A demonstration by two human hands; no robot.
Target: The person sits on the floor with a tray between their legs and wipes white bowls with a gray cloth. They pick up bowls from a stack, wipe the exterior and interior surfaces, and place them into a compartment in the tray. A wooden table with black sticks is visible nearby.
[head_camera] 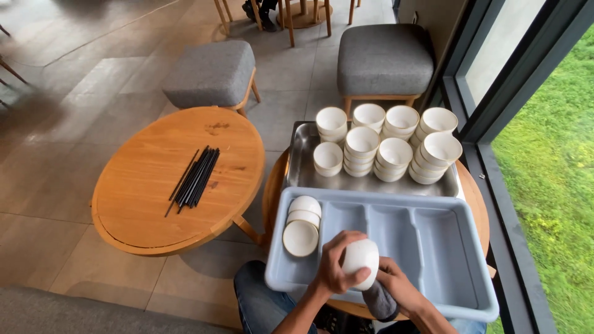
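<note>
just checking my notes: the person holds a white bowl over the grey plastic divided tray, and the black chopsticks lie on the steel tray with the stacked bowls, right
Not quite. The head view shows the bundle of black chopsticks lying on the round wooden table to the left, not on the steel tray. The rest stands: the left hand and right hand hold a white bowl over the grey plastic divided tray.

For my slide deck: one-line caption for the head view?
Left hand holds a white bowl; right hand wipes it with a grey cloth.
</note>
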